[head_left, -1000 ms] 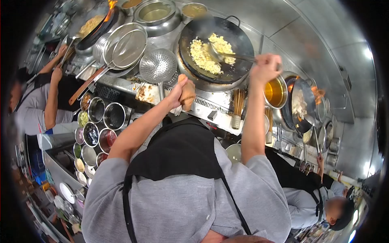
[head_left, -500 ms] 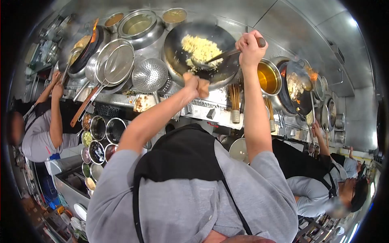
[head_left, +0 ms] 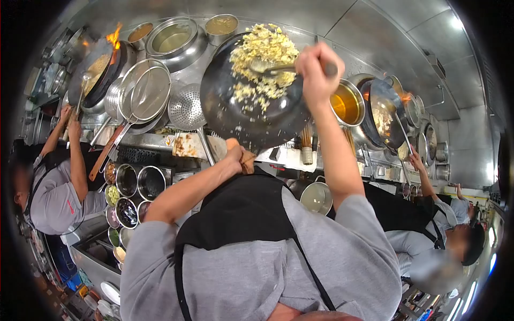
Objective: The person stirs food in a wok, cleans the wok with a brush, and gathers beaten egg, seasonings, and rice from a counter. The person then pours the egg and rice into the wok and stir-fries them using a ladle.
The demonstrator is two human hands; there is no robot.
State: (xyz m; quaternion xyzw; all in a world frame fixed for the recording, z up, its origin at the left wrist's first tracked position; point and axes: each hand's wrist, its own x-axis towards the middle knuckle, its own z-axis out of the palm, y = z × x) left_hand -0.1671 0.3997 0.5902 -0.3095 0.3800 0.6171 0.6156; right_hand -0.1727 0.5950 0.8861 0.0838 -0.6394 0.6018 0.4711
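The large dark wok [head_left: 230,115] is raised and drawn toward my body, its inner surface facing up. Yellow-white chopped food [head_left: 267,51] flies loose at its far side, with bits scattered down the wok. My left hand [head_left: 240,156] grips the near rim through a tan cloth [head_left: 248,162]. My right hand [head_left: 319,75] is closed on the wooden-ended handle of a ladle [head_left: 261,66], whose bowl is among the food.
An oil pot [head_left: 347,102] stands right of the wok. To the left are a perforated skimmer [head_left: 186,107], mesh strainers [head_left: 144,91] and a lidless metal pot [head_left: 174,38]. Co-workers tend flaming woks on both sides. Ingredient bowls [head_left: 127,180] sit at lower left.
The wok has come nearer my body and lifted, together with my left hand, which moved down and left. The food has spread upward. My right hand and the ladle have shifted slightly left and down.
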